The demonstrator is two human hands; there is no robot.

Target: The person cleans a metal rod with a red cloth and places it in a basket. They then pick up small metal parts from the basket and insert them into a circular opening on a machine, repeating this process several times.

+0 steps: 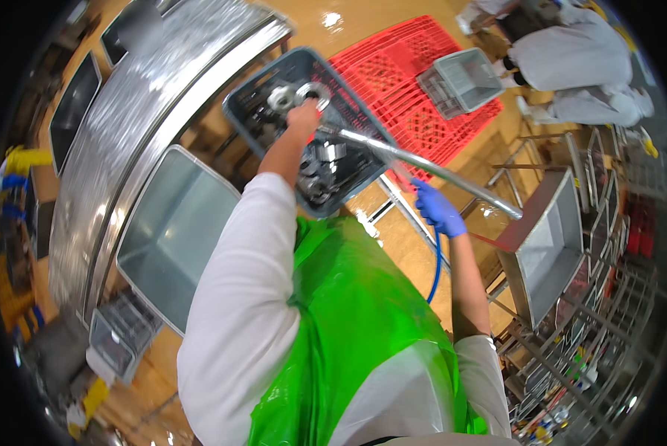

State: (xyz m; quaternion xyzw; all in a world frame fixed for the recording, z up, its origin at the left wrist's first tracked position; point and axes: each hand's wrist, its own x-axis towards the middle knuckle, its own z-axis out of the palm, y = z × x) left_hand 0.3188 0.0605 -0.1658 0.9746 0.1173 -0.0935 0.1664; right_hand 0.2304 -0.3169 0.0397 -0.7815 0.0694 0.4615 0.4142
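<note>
My left hand (304, 119) reaches over a dark grey plastic crate (243, 123). Its fingers look closed around the near end of a long shiny metal tube (437, 172), though blur softens the grip; a bit of red shows beside them. The tube slants across the crate's right rim and out to the right. Loose round metal machine parts (315, 172) lie inside the crate. In a blue glove, my right hand (439, 209) grips a hose nozzle below the tube, mostly hidden by the fingers. A blue hose (437, 271) hangs down from it, and a faint spray points toward the crate.
Left of me stand a large grey tub (177, 223) and a long metal-topped table (162, 82). Red plastic pallets (393, 59) with a grey bin (475, 78) lie ahead. A steel trough (549, 253) and metal racks are at right. People in white work at the upper right.
</note>
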